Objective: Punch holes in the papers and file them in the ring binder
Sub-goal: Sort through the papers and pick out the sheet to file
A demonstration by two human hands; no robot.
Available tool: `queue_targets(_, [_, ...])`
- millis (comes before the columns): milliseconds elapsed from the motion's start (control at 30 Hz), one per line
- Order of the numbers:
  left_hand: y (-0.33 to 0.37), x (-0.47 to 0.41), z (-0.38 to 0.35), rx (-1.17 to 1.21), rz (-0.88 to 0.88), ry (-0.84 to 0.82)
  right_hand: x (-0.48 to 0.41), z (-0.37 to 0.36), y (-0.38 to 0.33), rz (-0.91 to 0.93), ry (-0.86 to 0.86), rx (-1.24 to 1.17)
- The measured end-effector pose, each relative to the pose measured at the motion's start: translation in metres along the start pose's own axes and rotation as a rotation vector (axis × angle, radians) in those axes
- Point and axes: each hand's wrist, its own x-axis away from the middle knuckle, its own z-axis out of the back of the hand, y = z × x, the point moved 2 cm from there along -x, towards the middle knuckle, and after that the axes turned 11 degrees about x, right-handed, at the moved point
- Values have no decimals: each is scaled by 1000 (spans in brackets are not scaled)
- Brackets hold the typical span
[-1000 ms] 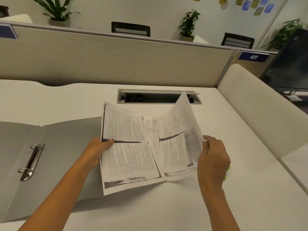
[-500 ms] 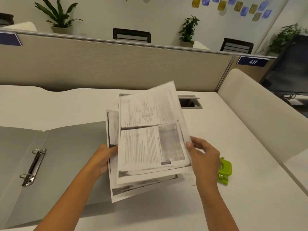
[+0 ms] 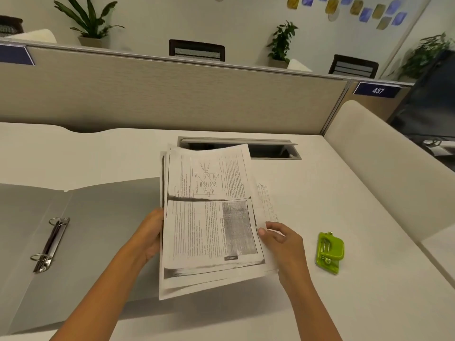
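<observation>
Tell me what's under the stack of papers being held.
Under the papers, the right flap of the open grey binder shows at their left edge, and white desk shows to the right. One loose sheet peeks out at the right. Anything directly beneath is covered.

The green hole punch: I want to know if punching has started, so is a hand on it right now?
No, the green hole punch lies untouched on the desk, right of the right hand.

Left hand [image 3: 150, 236] and right hand [image 3: 283, 238] grip stack of printed papers [image 3: 209, 217] by opp. side edges. Open grey ring binder [image 3: 81, 232] left of left hand; green hole punch [image 3: 329, 252] right of right hand, on tabletop [image 3: 344, 193].
</observation>
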Motion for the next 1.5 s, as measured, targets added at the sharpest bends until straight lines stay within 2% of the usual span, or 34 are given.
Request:
queue_targets(67, [2,2,-2,172,32,-40,1,0,0,35,20,17])
queue_targets(133, [3,2,-4,204,21,-46,0,-1,1,62,45,34])
queue_targets(267, [2,0,-2,-27,-102,85,2,-4,-1,78,7,15])
queue_targets(433, [1,-3,6,-95,-136,163,-7,-4,3,35,19,30])
queue_targets(500, [1,-5,11,-109,-153,189,-14,-2,9,35,111,140])
queue_targets(567, [1,-6,18,-93,-153,209,-25,-2,18,3,193,357])
queue_targets(667, [0,-8,30,-51,-111,242,-37,-6,30,-157,204,821])
queue_targets(733, [-1,-9,36,-38,-88,264,-36,-11,30,-227,216,1026])
queue_targets(867, [-4,-10,44,-29,-59,281,-33,-19,31,-252,234,1174])
queue_targets(1067, [-8,-8,44,-24,-51,290,-38,-16,24,-346,158,1136])
queue_targets(1233, [-4,-4,43,-56,-107,288,-35,-5,9,-211,175,942])
queue_targets(1333, [0,-5,45,-66,-126,296,-24,8,-11,-66,331,897])
queue_targets(1500, [1,-11,44,-51,-143,299,19,15,-62,306,582,876])
